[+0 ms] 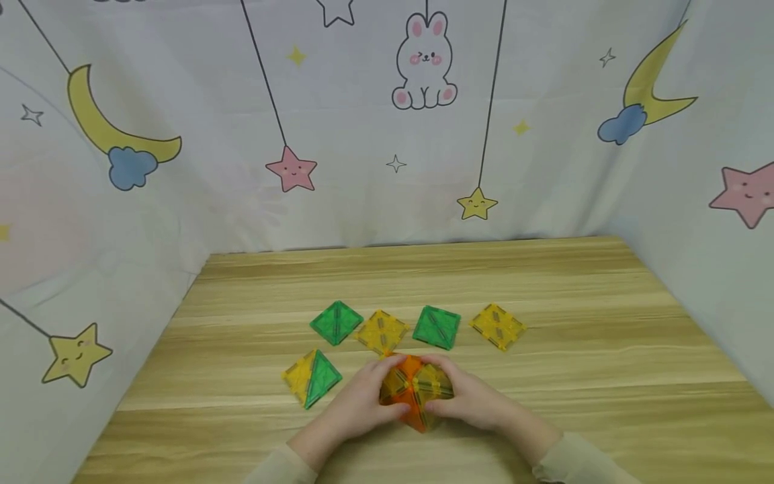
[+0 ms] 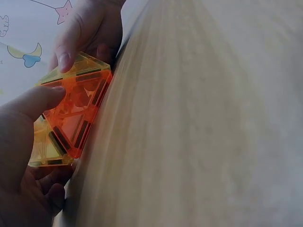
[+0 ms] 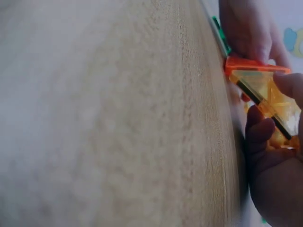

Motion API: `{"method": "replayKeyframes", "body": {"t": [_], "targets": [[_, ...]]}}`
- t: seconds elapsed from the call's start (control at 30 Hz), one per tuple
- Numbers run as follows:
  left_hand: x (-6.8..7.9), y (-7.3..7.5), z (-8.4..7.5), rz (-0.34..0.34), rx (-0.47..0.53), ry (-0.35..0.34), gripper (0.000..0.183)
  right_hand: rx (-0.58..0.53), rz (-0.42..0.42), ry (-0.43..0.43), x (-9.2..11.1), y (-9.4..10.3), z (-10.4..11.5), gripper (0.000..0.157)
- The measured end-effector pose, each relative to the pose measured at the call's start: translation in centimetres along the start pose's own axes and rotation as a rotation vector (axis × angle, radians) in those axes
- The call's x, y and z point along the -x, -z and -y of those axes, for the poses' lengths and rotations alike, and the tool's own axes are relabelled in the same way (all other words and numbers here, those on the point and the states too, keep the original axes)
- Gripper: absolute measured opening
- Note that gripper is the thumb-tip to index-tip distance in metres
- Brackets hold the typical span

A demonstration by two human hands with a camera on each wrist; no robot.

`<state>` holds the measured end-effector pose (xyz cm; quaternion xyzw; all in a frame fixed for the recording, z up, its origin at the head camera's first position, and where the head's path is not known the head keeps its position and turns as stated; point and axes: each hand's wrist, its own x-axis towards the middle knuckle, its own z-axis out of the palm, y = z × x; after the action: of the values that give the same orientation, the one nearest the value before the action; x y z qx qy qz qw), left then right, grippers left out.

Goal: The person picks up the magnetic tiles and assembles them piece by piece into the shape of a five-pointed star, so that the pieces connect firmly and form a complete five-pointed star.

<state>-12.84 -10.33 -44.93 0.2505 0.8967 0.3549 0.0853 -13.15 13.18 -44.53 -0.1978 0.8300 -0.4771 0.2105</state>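
A peaked shape of see-through orange and yellow magnetic tiles sits at the front middle of the wooden table. My left hand grips its left side, thumb across the near orange panel. From the right, my right hand holds the same shape with thumb and fingers around the yellow panels. In the left wrist view, an orange panel with dark magnet strips faces the camera, low by the table. The right wrist view shows a yellow panel beneath the orange edge. The fingers hide parts of the sides.
Behind the hands lie a green square, a yellow square, another green square and another yellow square, flat on the table. Left of the hands is a half-yellow, half-green square. A printed curtain surrounds the table.
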Motion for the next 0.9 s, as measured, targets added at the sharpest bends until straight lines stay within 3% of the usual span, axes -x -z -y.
{"method": "replayKeyframes", "body": {"t": [0.27,0.37,0.9], "targets": [[-0.1,0.34,-0.29,0.076,-0.048,0.017,0.081,0.021,0.011,0.001,-0.15,0.03,-0.11,0.069],[-0.07,0.36,-0.47,0.073,-0.081,0.023,0.079,0.038,0.01,0.011,-0.24,0.05,-0.2,0.069],[-0.07,0.15,-0.16,0.032,-0.036,0.065,0.077,0.114,-0.039,-0.029,-0.35,0.09,0.11,0.088]]}}
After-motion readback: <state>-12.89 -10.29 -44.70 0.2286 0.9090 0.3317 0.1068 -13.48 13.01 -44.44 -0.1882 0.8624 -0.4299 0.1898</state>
